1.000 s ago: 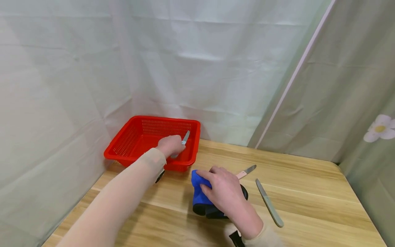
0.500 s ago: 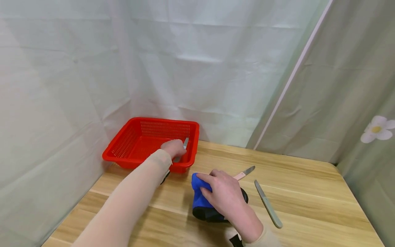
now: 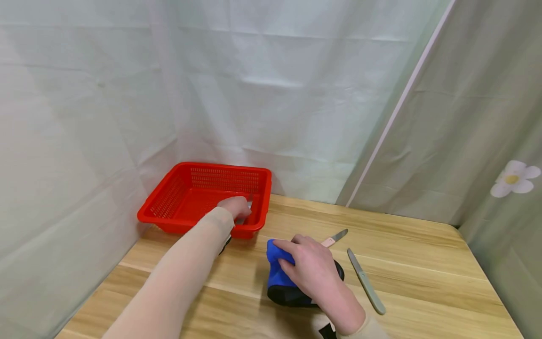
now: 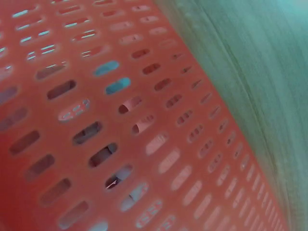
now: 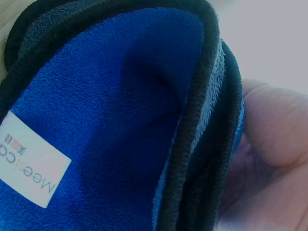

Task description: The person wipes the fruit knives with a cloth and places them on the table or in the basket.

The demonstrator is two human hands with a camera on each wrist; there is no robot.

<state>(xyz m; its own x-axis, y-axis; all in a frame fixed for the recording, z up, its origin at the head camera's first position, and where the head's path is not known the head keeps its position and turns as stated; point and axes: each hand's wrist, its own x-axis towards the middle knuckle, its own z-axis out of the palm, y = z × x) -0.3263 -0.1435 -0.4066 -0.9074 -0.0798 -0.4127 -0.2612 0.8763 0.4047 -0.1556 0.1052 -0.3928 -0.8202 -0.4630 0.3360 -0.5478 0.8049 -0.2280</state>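
My left hand (image 3: 235, 206) reaches down inside the red plastic basket (image 3: 186, 219), its fingers around a grey table knife (image 3: 241, 220) that is mostly hidden by the hand. In the left wrist view, the basket's slotted wall (image 4: 159, 144) blocks most of the hand and knife. My right hand (image 3: 311, 263) grips a blue cloth (image 3: 277, 273) with black edging, folded and bunched above the table. From the right wrist, the cloth (image 5: 120, 106) shows a white label, with fingers (image 5: 274, 125) at its right side.
On the wooden table (image 3: 423, 273), a knife with a pink handle (image 3: 334, 238) lies just beyond the right hand. A grey-green knife (image 3: 366, 282) lies to its right. Pale curtains (image 3: 271, 94) hang behind and to the sides of the table.
My left hand has gone lower into the basket with the knife, whose blade now shows less. The right hand keeps its grip on the cloth, almost still.
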